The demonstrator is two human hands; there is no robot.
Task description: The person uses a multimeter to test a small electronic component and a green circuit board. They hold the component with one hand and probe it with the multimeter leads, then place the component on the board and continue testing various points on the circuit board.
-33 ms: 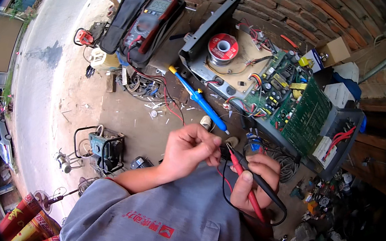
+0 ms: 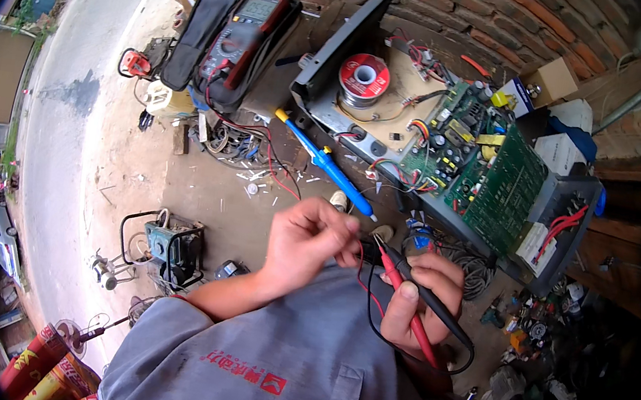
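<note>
My right hand [image 2: 425, 299] is closed around two multimeter probes, the red probe [image 2: 390, 271] and the black probe [image 2: 436, 304]. Their metal tips point up and sit close together. Just left of the tips, my left hand [image 2: 302, 246] is raised with thumb and forefinger pinched; whatever lies between them is too small to make out. Thin red and black leads hang below the fingers. Beyond my hands, a blue desoldering pump [image 2: 329, 169] leans by the edge of an opened device. The red and grey multimeter [image 2: 245, 36] rests in its black case, its display lit.
The opened device holds green circuit boards [image 2: 514, 173] and a solder spool [image 2: 364, 80] with a red label. Coiled cables [image 2: 473, 273] lie on the floor at right, beside a heap of tools and parts [image 2: 534, 333]. A framed machine [image 2: 168, 249] stands at left.
My left hand has drawn slightly left, widening the gap to the probe tips. The right hand still holds both probes in nearly the same place. The background has shifted slightly left.
</note>
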